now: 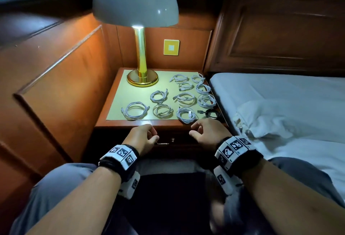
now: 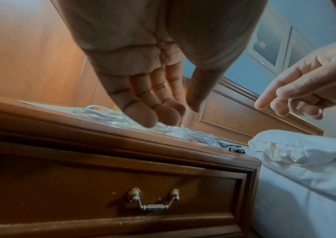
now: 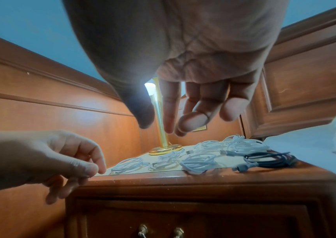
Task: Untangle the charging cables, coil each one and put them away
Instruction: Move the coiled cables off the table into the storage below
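Note:
Several white charging cables [image 1: 137, 110] lie coiled in separate rings on the yellow mat [image 1: 119, 102] of the wooden nightstand [image 1: 119, 125]. One black coiled cable [image 1: 212, 113] sits at the front right corner, seen closer in the right wrist view [image 3: 269, 158]. My left hand [image 1: 143, 135] hovers just in front of the nightstand's front edge, fingers loosely curled, holding nothing [image 2: 163, 112]. My right hand [image 1: 203, 130] hangs beside it near the front right coils, fingers relaxed and empty [image 3: 169, 124].
A gold lamp [image 1: 141, 77] with a grey shade stands at the mat's back left. The closed drawer with a metal handle [image 2: 155, 204] is below the top. A bed with white sheets and a crumpled pillowcase [image 1: 276, 119] lies right; wood panelling is on the left.

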### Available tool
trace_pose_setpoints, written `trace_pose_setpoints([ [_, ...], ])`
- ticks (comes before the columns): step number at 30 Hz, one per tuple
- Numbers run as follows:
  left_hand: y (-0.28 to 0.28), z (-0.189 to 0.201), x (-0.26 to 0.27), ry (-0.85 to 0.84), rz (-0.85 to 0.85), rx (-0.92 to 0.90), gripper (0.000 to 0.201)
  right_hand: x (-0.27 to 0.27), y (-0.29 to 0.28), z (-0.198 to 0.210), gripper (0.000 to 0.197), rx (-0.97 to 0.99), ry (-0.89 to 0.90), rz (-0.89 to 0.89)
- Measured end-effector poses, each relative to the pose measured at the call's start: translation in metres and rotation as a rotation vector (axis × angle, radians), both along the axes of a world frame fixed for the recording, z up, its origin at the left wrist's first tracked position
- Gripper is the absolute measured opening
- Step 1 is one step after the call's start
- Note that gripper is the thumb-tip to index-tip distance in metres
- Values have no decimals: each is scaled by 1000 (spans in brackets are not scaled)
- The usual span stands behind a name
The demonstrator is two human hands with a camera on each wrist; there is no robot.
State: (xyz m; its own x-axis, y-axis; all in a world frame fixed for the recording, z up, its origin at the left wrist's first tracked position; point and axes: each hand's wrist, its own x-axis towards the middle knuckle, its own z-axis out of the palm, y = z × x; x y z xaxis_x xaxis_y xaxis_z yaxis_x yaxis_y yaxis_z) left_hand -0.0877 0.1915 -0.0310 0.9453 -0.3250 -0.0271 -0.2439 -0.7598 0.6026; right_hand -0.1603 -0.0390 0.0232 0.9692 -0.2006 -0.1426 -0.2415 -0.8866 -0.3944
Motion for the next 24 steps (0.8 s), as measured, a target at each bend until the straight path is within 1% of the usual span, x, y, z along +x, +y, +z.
trace_pose_setpoints([
  [4, 2, -8, 1, 22, -48, 16, 9, -7, -9, -19, 25, 56, -18, -43],
  [8, 1, -18, 7, 37, -61, 57, 7, -3, -13, -54, 28, 68, 68, -29],
  [11, -5, -32, 15, 75, -109, 157, 11, 9, -13, -69, 33, 48, 128, 29],
  [15, -22, -58, 26, 149, -250, 354, 31, 27, -15, -82, 38, -6, 172, 102],
  [19, -40, -73, 37, 192, -302, 405, 48, 41, -21, -97, 41, -11, 200, 117],
  [21, -47, -79, 44, 206, -306, 423, 53, 48, -19, -103, 42, -5, 220, 130],
  [24, -57, -85, 52, 225, -323, 501, 57, 58, -14, -111, 44, 14, 244, 147],
])
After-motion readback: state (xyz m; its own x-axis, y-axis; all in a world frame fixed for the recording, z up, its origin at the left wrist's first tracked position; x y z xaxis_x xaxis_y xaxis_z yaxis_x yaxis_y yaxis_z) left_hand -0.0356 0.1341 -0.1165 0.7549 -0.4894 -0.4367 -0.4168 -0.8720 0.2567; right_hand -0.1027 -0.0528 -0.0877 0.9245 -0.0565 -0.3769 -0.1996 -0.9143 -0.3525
